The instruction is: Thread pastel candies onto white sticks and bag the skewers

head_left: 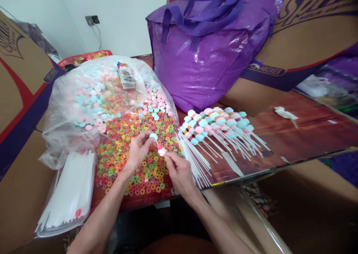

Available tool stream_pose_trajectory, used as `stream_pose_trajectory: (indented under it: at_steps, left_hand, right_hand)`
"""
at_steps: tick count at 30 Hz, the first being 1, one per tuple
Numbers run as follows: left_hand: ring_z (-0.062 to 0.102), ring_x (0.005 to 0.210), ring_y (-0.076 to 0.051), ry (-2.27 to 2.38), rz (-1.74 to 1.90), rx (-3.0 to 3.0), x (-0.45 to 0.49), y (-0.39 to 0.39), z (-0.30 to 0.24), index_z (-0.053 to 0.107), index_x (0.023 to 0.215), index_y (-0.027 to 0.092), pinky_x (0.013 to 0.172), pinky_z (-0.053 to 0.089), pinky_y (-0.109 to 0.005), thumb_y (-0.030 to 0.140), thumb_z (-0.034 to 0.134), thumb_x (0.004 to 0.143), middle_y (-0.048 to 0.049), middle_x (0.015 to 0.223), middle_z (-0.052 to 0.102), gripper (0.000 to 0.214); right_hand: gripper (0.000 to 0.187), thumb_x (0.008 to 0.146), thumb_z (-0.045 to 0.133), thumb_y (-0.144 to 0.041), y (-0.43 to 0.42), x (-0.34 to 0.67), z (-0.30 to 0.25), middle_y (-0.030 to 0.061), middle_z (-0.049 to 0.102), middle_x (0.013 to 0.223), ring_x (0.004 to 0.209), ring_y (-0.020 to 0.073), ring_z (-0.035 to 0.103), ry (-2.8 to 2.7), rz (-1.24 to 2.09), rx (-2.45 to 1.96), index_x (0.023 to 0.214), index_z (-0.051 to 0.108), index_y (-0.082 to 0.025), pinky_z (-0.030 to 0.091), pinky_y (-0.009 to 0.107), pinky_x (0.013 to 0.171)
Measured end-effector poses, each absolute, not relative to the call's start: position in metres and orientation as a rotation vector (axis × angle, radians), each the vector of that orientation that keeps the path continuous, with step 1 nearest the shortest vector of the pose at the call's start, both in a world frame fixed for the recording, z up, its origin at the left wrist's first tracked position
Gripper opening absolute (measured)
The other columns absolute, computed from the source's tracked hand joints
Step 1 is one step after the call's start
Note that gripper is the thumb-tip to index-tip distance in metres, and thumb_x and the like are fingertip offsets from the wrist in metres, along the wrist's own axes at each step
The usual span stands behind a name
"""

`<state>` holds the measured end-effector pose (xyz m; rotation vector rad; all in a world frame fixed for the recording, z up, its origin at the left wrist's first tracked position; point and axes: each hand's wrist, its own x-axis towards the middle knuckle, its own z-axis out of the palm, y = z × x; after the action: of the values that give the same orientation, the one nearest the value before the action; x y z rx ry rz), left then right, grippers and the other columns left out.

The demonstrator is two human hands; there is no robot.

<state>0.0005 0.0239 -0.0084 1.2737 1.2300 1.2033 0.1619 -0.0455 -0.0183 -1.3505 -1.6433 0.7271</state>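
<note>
Above a spread of ring candies, my left hand [140, 147] pinches a pale blue candy disc [153, 136] between thumb and fingers. My right hand [179, 170] is closed at a candy stick [161, 151] bearing a whitish-pink disc and a red ring. Its thin tip points up-left at the blue disc, close to it; whether they touch I cannot tell. Under both hands lie many colourful ring candies [140, 175]. To the right, bare white sticks [194, 160] lie beside a heap of finished-looking candy skewers [216, 123] with pink, blue and white discs.
A clear plastic bag [56, 108] with pastel discs [156, 101] covers the back left, a packet of labels [127, 77] on it. White sticks fill a plastic tub [69, 190] at front left. A purple bag [207, 56] and cardboard boxes [316, 34] stand behind; crumpled tissue [285, 113] lies right.
</note>
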Motion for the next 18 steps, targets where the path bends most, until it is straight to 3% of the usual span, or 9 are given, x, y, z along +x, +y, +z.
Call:
stream_pose_trajectory:
  at_steps: [5,9,18]
  left_hand:
    - [0.063,0.085,-0.016,1.384,1.239,1.474,0.0,0.011,-0.01,0.071,0.102,0.02,0.08,0.051,-0.028,0.03,0.062,0.085,-0.0042,0.095,0.07,0.022]
    - [0.062,0.078,-0.016,1.499,1.223,1.669,0.003,0.003,-0.007,0.074,0.102,0.021,0.076,0.05,-0.028,0.026,0.058,0.088,-0.0042,0.089,0.069,0.022]
    - [0.066,0.083,-0.017,1.437,1.199,1.73,0.011,-0.014,-0.012,0.076,0.106,0.025,0.076,0.053,-0.029,0.03,0.056,0.093,-0.0058,0.095,0.071,0.025]
  right_hand:
    - [0.026,0.096,0.046,-0.03,-0.044,0.162,-0.012,-0.0029,0.052,0.059,0.053,0.0125,0.046,-1.711,0.753,-1.426,0.08,0.064,-0.02,0.035,0.024,0.054]
    - [0.026,0.094,0.046,-0.029,-0.042,0.157,-0.011,-0.0028,0.052,0.058,0.053,0.0127,0.047,-1.674,0.762,-1.427,0.075,0.061,-0.02,0.035,0.024,0.053]
    - [0.025,0.093,0.046,-0.028,-0.045,0.151,-0.015,-0.0031,0.051,0.057,0.051,0.0123,0.045,-1.58,0.792,-1.418,0.075,0.062,-0.02,0.034,0.024,0.051]
